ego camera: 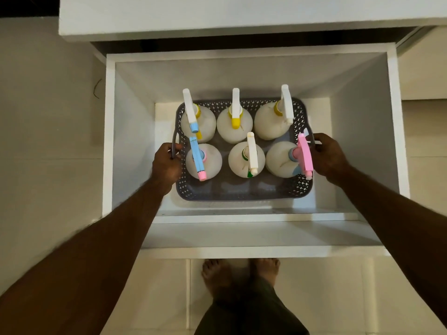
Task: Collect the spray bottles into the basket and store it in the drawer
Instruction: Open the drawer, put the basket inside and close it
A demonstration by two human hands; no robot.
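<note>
A grey perforated basket (242, 191) sits low inside the open white drawer (266, 252), seen from above. Several white spray bottles stand upright in it in two rows, among them one with a yellow nozzle (235, 122), one with a blue and pink trigger (197, 157) and one with a pink trigger (303, 153). My left hand (167, 163) is closed around the basket's left handle. My right hand (327, 154) grips the right handle. I cannot tell whether the basket rests on the drawer floor or hangs just above it.
The drawer's white walls leave narrow gaps around the basket. A white countertop edge (217, 22) overhangs the far side. Beige floor tiles lie on both sides, and bare feet (242, 274) stand just under the drawer front.
</note>
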